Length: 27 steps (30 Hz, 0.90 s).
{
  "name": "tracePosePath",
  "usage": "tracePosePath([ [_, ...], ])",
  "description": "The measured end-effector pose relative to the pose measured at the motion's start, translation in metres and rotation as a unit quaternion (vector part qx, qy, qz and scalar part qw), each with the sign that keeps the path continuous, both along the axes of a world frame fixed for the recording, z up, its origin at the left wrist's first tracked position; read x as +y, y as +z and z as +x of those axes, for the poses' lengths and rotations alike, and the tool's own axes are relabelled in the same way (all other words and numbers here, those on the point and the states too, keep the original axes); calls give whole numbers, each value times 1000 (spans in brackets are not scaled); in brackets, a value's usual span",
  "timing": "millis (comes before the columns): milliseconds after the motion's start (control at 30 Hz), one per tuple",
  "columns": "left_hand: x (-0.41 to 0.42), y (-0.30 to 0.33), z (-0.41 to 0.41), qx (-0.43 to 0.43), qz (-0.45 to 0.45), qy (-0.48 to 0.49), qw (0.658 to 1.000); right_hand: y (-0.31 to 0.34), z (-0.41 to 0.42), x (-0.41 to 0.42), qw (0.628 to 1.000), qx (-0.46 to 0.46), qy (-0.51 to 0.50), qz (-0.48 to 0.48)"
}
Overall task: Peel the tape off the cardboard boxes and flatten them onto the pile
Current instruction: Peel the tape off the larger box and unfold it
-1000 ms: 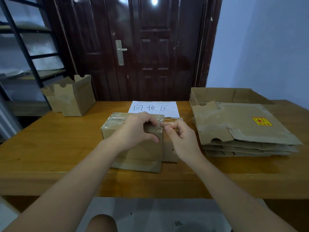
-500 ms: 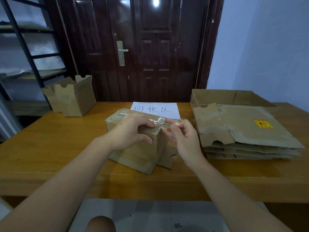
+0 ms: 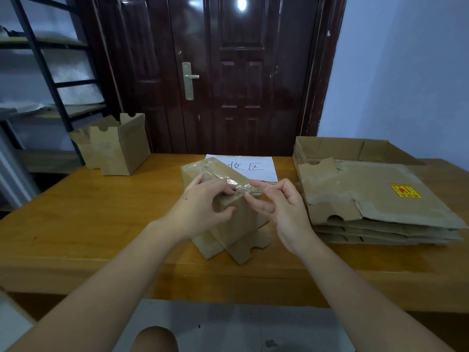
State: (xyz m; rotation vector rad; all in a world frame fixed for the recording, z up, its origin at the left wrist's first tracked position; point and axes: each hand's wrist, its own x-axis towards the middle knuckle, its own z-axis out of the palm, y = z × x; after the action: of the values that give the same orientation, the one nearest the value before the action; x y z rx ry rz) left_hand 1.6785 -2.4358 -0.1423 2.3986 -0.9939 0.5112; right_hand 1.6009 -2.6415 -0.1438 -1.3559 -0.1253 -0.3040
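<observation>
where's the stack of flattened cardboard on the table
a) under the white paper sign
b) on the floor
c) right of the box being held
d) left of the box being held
c: the flattened pile lies on the table's right side, to the right of the taped box that the left hand holds while the right hand pinches the tape.

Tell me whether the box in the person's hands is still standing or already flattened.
Still standing, tilted. The box keeps its block shape on the table; left hand grips it, right hand pinches clear tape.
</observation>
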Motion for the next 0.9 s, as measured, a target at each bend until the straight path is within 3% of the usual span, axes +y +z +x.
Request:
tracePosePath([
  [67,7,2,2,15,25,13,999,2,1,0,1000,-3,-10,-23],
  [233,17,15,1,29,46,3,998,9,9,-4,970,-39,-11,-238],
  [333,18,17,-3,5,46,28,999,13,10,-5,940,-62,3,-337],
  [467,13,16,-13,-5,24,50,998,18,10,2,869,-80,19,-488],
  [733,-5,14,-19,-51,-1,107,993,19,20,1,827,-99,22,-553],
  [900,-7,11,-18,-88,-11,92,992,14,27,1,815,-117,-11,-568],
])
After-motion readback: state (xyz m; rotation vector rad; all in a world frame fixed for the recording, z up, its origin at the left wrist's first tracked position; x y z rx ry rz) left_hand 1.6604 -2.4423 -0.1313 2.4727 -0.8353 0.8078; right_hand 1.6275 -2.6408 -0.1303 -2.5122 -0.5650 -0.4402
